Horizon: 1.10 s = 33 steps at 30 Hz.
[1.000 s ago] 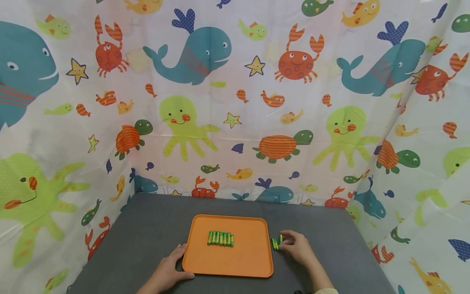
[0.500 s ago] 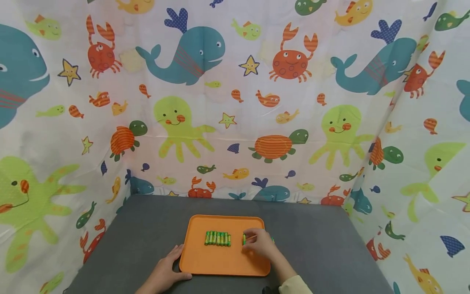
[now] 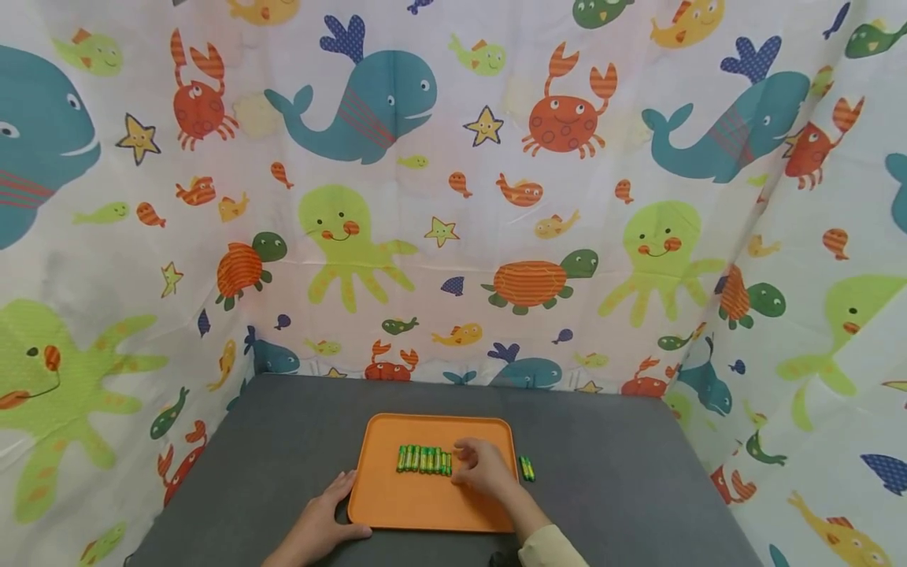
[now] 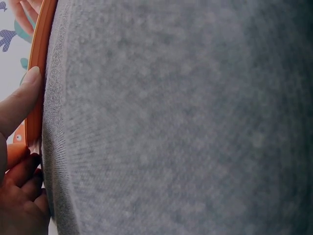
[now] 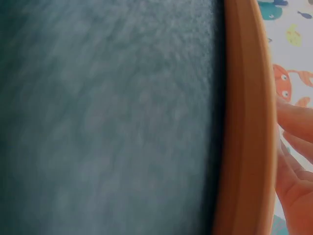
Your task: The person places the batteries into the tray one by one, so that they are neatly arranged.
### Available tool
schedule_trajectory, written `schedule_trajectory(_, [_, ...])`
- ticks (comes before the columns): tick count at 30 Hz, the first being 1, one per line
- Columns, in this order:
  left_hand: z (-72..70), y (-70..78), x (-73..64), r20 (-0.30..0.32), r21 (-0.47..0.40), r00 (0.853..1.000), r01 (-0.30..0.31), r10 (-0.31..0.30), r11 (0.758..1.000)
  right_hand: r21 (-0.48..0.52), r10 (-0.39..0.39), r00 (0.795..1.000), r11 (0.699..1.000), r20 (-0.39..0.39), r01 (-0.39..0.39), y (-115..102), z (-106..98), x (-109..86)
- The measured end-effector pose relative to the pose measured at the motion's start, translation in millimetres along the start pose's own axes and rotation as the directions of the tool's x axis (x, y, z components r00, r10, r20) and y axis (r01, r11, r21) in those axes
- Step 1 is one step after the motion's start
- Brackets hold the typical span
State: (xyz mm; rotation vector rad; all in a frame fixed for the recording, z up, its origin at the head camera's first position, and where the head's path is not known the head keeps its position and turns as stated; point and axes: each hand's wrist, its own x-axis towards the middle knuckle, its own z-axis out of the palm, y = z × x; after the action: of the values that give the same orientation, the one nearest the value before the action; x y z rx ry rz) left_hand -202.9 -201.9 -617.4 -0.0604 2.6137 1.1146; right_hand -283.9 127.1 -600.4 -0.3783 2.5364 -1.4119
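An orange tray [image 3: 425, 508] lies on the dark grey table, bearing a row of several green batteries [image 3: 423, 460] standing side by side. My left hand [image 3: 316, 520] holds the tray's near left corner, thumb along the front edge and fingers on the left side; the left wrist view shows the thumb [image 4: 22, 100] against the rim. Over the tray, my right hand [image 3: 485, 470] has its thumb and fingertips parted just right of the row's last battery, with nothing seen between them. In the right wrist view the fingers [image 5: 297, 122] show beyond the tray rim.
Two more green batteries [image 3: 527, 468] lie together on the table, just right of the tray. A curtain [image 3: 453, 339] printed with sea animals surrounds the grey table [image 3: 602, 472] at the back and both sides.
My right hand has taken a battery from beside the tray, carried it left and set it at the row's right end, then parted its fingers from it. The left hand stays at the corner.
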Motion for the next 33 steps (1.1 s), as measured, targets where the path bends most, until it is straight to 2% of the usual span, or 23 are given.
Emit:
schedule_trajectory(2, [0.7,0.5,-0.4,0.001,-0.003,1.000,0.007,-0.007,1.000,0.013,0.010,1.000,1.000,-0.013,-0.010,1,-6,-4.8])
schedule_trajectory(5, [1.5,0.3,-0.9,-0.004,0.006,1.000,0.007,-0.007,1.000,-0.030,-0.013,0.996,0.999,-0.083,0.011,4,-21,-13.4])
schedule_trajectory(9, [3.0,-0.5,-0.6,-0.009,0.016,1.000,0.003,-0.003,1.000,-0.139,-0.071,0.974,0.989,-0.216,0.042,12,-48,-24.6])
schedule_trajectory(13, [4.4,-1.3,-0.8,-0.008,0.008,1.000,-0.006,0.006,1.000,-0.164,-0.033,0.962,0.986,-0.271,-0.013,26,-75,-34.5])
schedule_trajectory(18, [4.5,-2.9,-3.0,-0.008,-0.008,1.000,-0.023,0.023,1.000,-0.184,0.025,0.980,0.981,-0.199,-0.063,56,-100,-43.0])
schedule_trajectory(23, [4.7,-5.1,-2.9,0.001,-0.012,1.000,-0.018,0.018,1.000,-0.213,0.070,0.992,0.973,-0.102,-0.090,76,-107,-47.1])
schedule_trajectory(25, [5.6,-5.7,-2.2,0.006,-0.011,1.000,-0.008,0.008,1.000,-0.217,0.072,0.994,0.972,-0.076,-0.087,79,-108,-49.6])
schedule_trajectory(33, [3.8,-3.9,0.8,0.009,0.012,1.000,0.010,-0.010,1.000,-0.250,-0.002,0.999,0.968,-0.045,-0.009,76,-109,-46.2])
